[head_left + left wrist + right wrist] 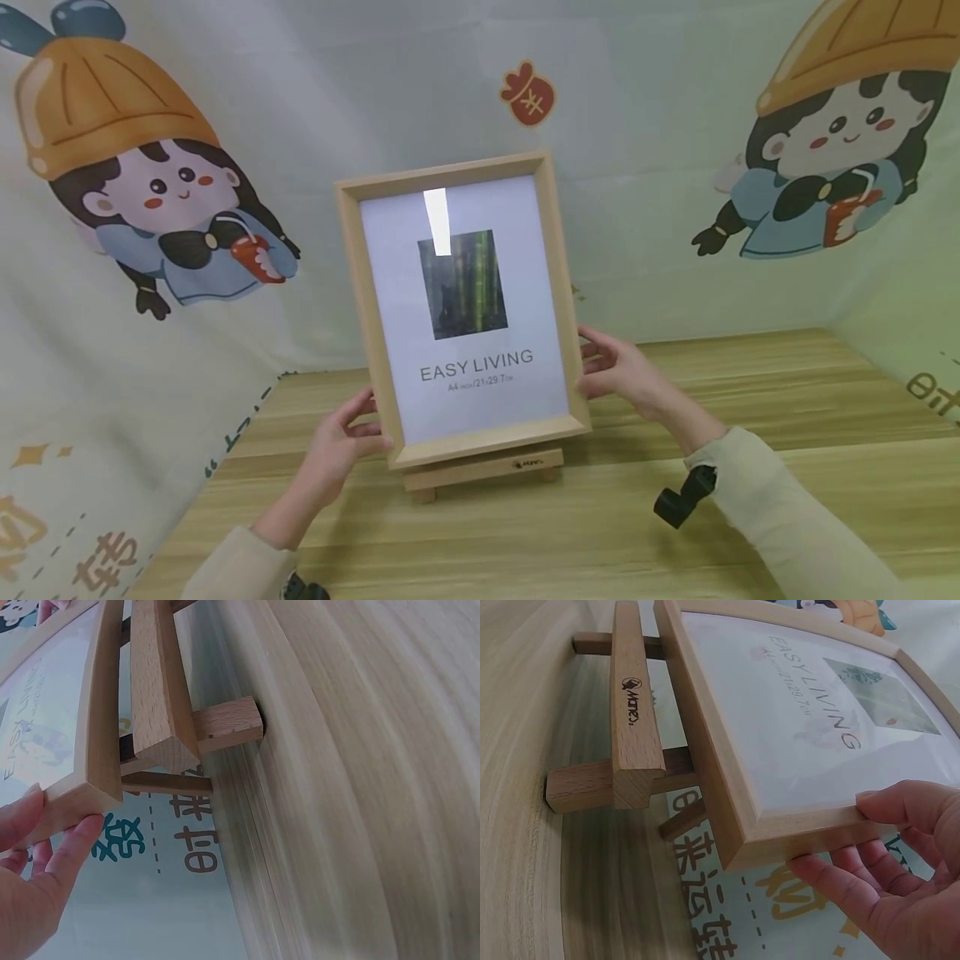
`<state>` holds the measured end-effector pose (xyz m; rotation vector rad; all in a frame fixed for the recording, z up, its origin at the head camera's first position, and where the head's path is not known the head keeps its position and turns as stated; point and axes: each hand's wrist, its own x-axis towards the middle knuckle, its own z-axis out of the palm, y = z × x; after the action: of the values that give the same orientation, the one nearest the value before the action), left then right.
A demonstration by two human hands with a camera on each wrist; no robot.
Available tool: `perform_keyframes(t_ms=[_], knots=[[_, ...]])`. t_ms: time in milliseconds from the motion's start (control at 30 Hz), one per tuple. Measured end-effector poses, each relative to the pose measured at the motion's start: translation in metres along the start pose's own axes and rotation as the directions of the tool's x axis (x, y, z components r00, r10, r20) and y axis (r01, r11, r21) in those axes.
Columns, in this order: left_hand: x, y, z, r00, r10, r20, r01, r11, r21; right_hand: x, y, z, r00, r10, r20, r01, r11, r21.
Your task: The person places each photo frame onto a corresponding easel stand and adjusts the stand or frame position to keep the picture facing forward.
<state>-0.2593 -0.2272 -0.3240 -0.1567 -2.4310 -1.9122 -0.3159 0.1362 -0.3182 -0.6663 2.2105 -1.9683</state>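
Note:
A light wood picture frame (468,454), its insert printed "EASY LIVING" under a dark green picture, leans back close over a small wooden easel (483,471). My left hand (341,446) grips the frame's lower left side, thumb on the front and fingers along the outer edge. On the opposite side my right hand (618,372) holds the frame a bit higher, thumb at the front border. Both wrist views show a gap between the frame's bottom edge and the easel's front ledge (635,705). The easel's upper part is hidden behind the frame.
The easel stands on a wood-grain table (622,517). Behind it hangs a pale cloth backdrop (637,167) with cartoon figures and lettering, meeting the table's back and left edges. Black wrist cameras (684,497) sit on both sleeves.

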Motion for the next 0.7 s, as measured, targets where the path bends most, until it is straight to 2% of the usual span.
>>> perform_keyframes(t_ms=[700], knots=[[0.003, -0.011, -0.009, 1.000, -0.018, 0.001, 0.018, 0.999, 0.033, 0.006, 0.006, 0.008, 1.000, -0.004, 0.016, 0.003, 1.000, 0.013]])
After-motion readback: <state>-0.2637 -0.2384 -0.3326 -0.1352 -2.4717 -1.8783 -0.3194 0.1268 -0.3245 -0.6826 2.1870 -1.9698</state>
